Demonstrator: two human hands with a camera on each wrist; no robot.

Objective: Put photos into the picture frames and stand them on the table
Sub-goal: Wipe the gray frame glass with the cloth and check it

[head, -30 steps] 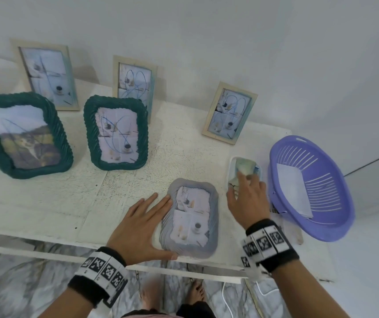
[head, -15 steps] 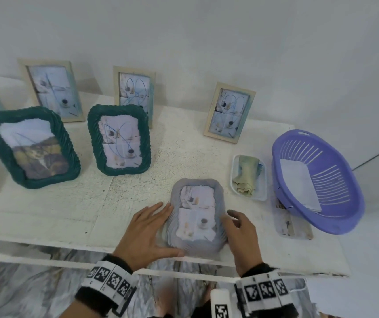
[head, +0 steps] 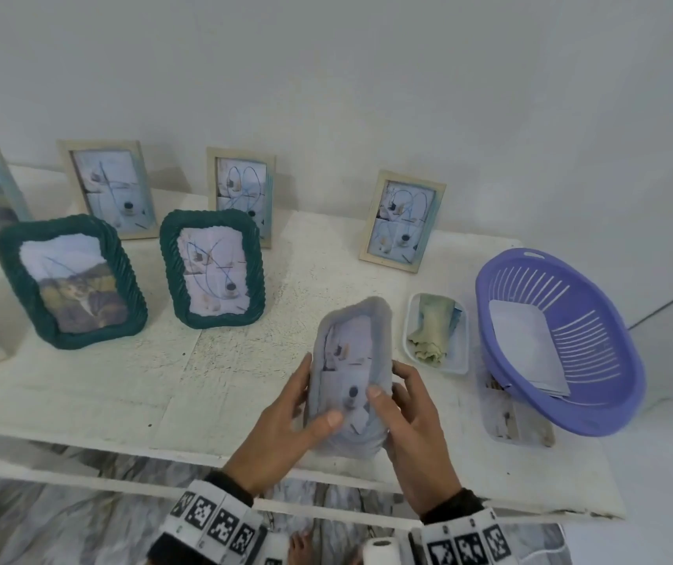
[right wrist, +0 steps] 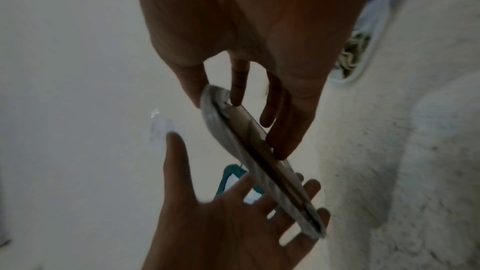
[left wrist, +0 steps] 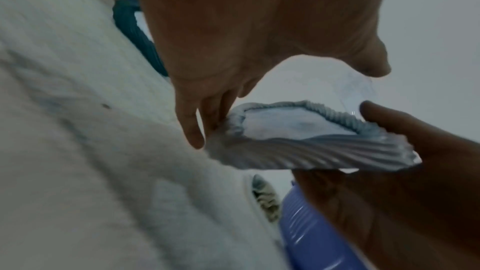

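Note:
A grey ribbed picture frame [head: 347,360] with a photo in it is held off the white table [head: 163,381], its top end tilted up and away from me. My left hand [head: 285,418] grips its left edge, thumb on the front and fingers behind. On the other edge my right hand [head: 408,413] holds it the same way. The left wrist view shows the frame [left wrist: 311,145] front side up between both hands. In the right wrist view the frame [right wrist: 259,161] is edge-on, with my right fingers [right wrist: 280,130] against its brown back panel.
Two green woven frames [head: 71,279] [head: 212,269] and several wooden frames [head: 402,220] stand with photos farther back. To the right are a small white tray [head: 463,360] with a cloth and a purple basket [head: 612,360] holding white sheets. The table's front edge is just below my hands.
My right hand came back from the small tray to the grey frame. Both hands then lifted the frame from lying flat on the table and tilted it up.

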